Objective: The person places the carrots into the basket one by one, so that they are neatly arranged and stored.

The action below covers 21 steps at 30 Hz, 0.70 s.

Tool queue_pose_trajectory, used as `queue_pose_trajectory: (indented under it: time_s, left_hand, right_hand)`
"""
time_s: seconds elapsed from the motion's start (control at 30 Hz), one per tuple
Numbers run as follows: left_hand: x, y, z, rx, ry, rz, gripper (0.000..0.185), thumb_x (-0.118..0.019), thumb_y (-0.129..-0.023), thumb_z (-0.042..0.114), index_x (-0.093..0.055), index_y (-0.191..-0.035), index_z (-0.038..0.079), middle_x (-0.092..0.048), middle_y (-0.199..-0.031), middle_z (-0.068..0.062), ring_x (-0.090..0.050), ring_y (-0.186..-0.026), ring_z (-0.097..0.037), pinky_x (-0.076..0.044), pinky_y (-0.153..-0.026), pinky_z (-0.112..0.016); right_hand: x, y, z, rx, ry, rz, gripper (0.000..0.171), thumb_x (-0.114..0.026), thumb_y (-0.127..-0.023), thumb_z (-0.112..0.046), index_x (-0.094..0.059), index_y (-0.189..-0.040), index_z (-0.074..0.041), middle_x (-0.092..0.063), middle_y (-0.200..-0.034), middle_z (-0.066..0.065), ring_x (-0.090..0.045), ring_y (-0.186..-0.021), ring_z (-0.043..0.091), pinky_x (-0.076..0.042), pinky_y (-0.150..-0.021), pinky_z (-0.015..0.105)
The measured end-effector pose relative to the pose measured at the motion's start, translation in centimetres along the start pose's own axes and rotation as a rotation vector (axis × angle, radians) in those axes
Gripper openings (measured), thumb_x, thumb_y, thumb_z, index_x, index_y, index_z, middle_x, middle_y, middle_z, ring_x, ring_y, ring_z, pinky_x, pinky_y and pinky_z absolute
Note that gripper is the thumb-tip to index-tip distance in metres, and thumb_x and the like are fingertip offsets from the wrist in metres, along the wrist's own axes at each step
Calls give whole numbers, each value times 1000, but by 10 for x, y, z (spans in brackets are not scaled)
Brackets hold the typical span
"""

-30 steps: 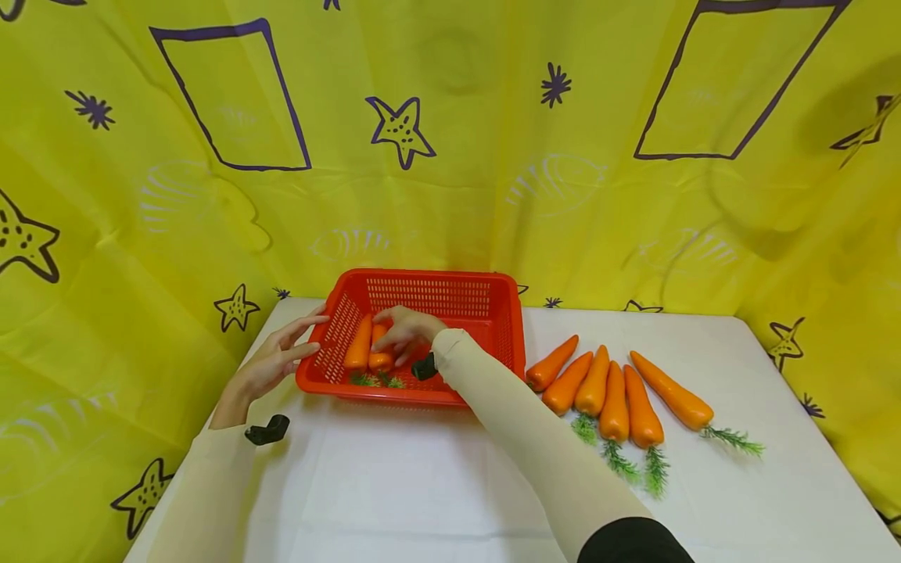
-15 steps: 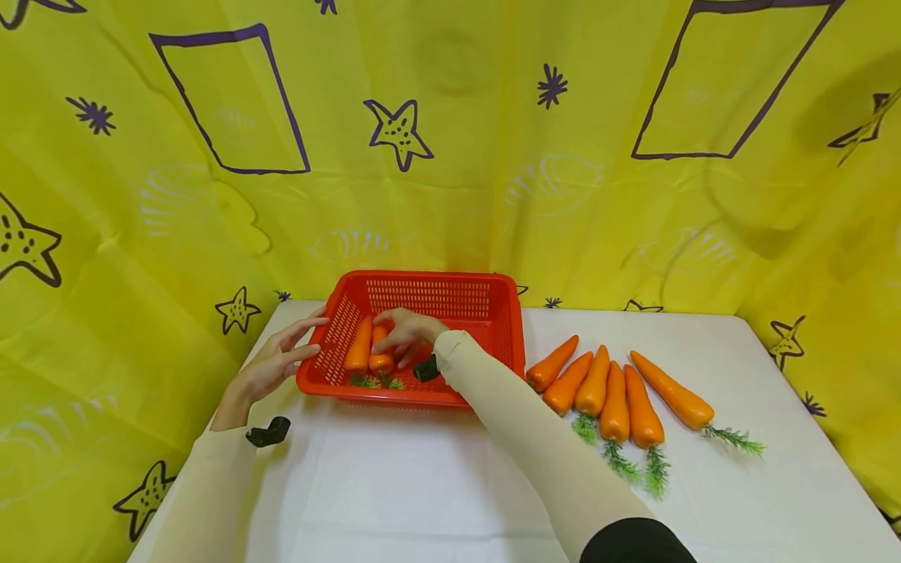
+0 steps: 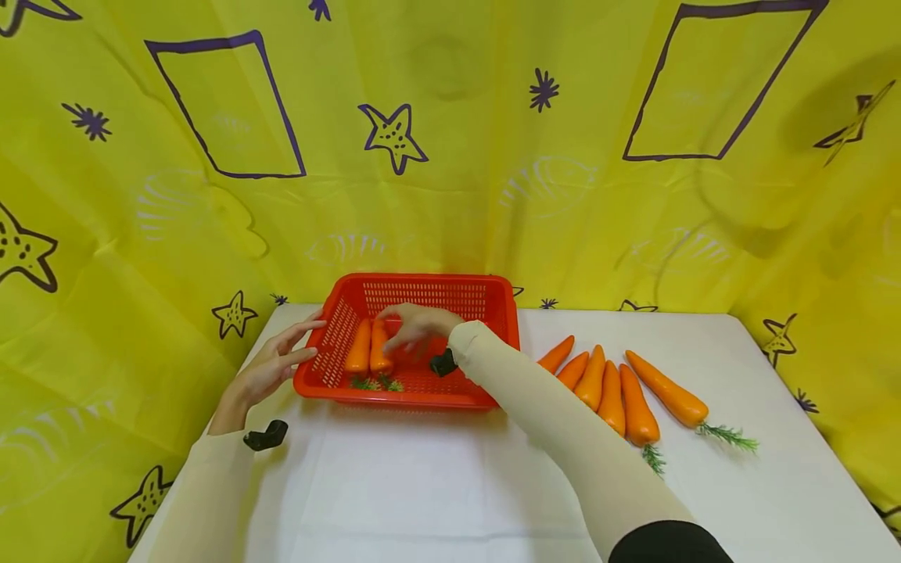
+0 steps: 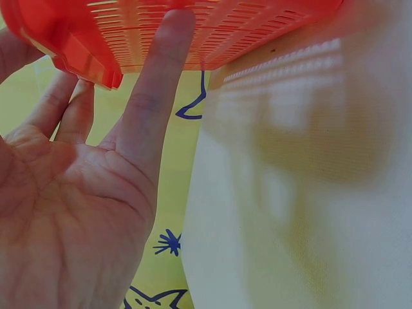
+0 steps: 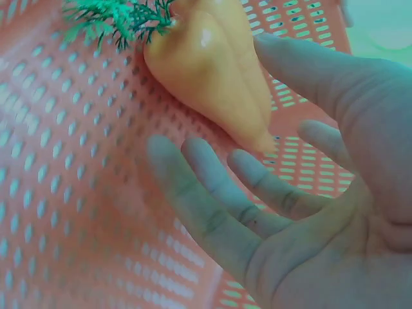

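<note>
A red plastic basket (image 3: 425, 400) stands on the table, with two orange carrots inside at its left: an outer carrot (image 3: 359, 349) and an inner carrot (image 3: 379, 352). Their green tops point toward the basket's front. My left hand (image 3: 271, 367) is at the basket's left end; straight fingers touch the rim and outer wall. My right hand (image 3: 420, 324) hovers inside the basket just right of the inner carrot. In the right wrist view its fingers are spread and loosely bent, with nothing gripped; the carrot (image 5: 199, 64) lies beside the thumb.
Several more carrots (image 3: 639, 407) lie fanned out on the white table (image 3: 408, 485) right of the basket, partly behind my right sleeve (image 3: 535, 399). One carrot (image 3: 667, 389) sits apart, farthest right. A yellow patterned curtain (image 3: 450, 211) surrounds the table's back and sides.
My right hand has let go of the inner carrot and shifted right, its fingers spreading. That carrot stays in the basket. My left hand keeps its place at the rim.
</note>
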State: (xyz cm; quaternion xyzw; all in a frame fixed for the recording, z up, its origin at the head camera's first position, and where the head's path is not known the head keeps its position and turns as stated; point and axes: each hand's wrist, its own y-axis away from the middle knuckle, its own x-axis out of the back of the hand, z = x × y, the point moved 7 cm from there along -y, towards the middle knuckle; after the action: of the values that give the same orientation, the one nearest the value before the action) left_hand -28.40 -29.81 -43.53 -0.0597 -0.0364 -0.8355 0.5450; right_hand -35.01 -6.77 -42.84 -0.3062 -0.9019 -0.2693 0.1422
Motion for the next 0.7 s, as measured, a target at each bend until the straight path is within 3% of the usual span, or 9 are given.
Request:
queue_pose_trajectory:
  time_s: [0.1,0.23,0.47,0.7]
  left_hand:
    - [0,0,-1,-8,1,-3,52,-53,-106,7,-36,-156,2,-3,-174,-2,-32,-145,-20,-57,-92,-34]
    - [0,0,-1,-11,1,-5,52,-52,-106,6,-36,-155,1,-3,-174,0,-23,-151,-30,-57,-93,-34]
    - [1,0,-2,-3,-10,-5,51,-52,-107,9,-37,-156,4,-2,-174,-1,-14,-152,-43,-56,-93,-34]
    - [-1,0,-1,-3,-6,-15,52,-52,-107,7,-35,-157,4,0,-174,-4,-14,-152,-45,-56,-94,-34]
  right_hand:
    - [6,12,-6,38,90,-28,77,-76,-95,-15,-35,-160,-13,-45,-150,25,-69,-102,38,-61,-81,47]
    - [18,32,-11,103,245,-37,78,-77,-95,-20,-34,-160,-15,-61,-128,24,-69,-95,38,-61,-80,46]
    - [44,74,-11,214,407,36,76,-76,-95,-27,-37,-159,-18,-58,-133,18,-70,-89,38,-58,-80,39]
    - [73,126,1,278,380,149,74,-78,-94,-26,-41,-158,-17,-60,-133,15,-67,-86,26,-57,-77,35]
